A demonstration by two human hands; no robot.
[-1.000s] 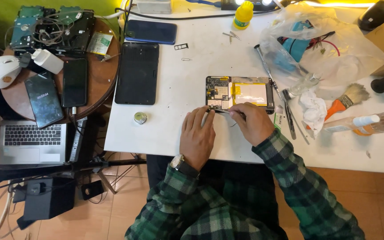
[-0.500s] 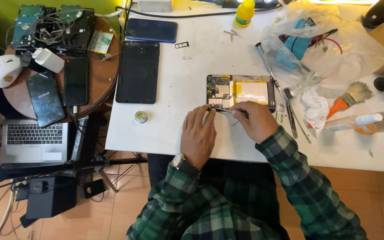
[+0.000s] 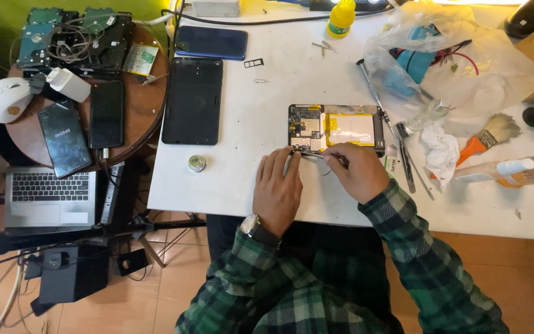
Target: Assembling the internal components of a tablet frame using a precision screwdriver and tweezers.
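Observation:
An opened tablet (image 3: 335, 128) with its back cover off lies on the white table (image 3: 248, 179), showing a circuit board at its left and a yellow-taped battery at its right. My right hand (image 3: 356, 170) grips thin metal tweezers (image 3: 319, 155), whose tips reach the board's lower left corner. My left hand (image 3: 277, 188) lies flat on the table, its fingertips pressing the tablet's near left edge. A watch sits on my left wrist.
A black tablet (image 3: 193, 99) and a blue phone (image 3: 211, 42) lie at the table's left. A small round tin (image 3: 196, 163), screwdrivers (image 3: 378, 99), an orange brush (image 3: 486, 139), a crumpled tissue, bottles and a plastic bag (image 3: 452, 59) surround the work. A round side table (image 3: 149, 117) holds phones and hard drives.
Both hands stay at the tablet's near left corner. The tweezers have shifted only slightly over the board.

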